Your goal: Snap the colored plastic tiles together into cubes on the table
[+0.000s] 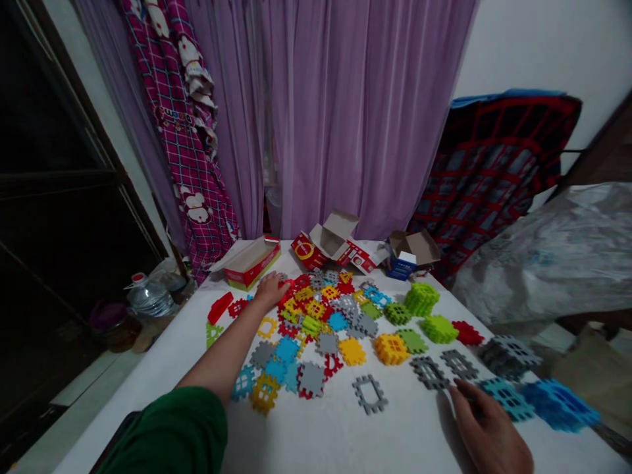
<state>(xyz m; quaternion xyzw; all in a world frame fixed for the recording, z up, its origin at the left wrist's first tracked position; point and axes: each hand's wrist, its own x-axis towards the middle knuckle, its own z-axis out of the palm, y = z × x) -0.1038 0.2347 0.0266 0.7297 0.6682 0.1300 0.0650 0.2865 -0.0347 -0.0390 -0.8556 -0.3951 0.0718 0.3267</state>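
Left hand [270, 288] reaches far across the counter [316, 434], its grip closing on a red tile [285, 289] at the far left edge of the heap of colored tiles [320, 322]; whether the fingers fully clasp it cannot be told. Right hand [488, 431] lies flat and released on the counter, near the front edge, fingertips just beside a blue tile [506, 397] and a gray frame tile [459, 362].

Seen from the head camera, the heap is the landmark. Left of it, a loose red piece [220, 307] and a green tile [213, 333] lie apart on bare surface, close to the counter's left edge. Beyond the heap, open cardboard boxes [328, 247] crowd the far edge under a purple curtain [345, 112]. Right of it stand green stacks [422, 299], and a blurred blue stack [560, 405] sits by the right edge. In front of the heap, one gray frame [370, 394] lies alone on a wide open stretch between both arms.
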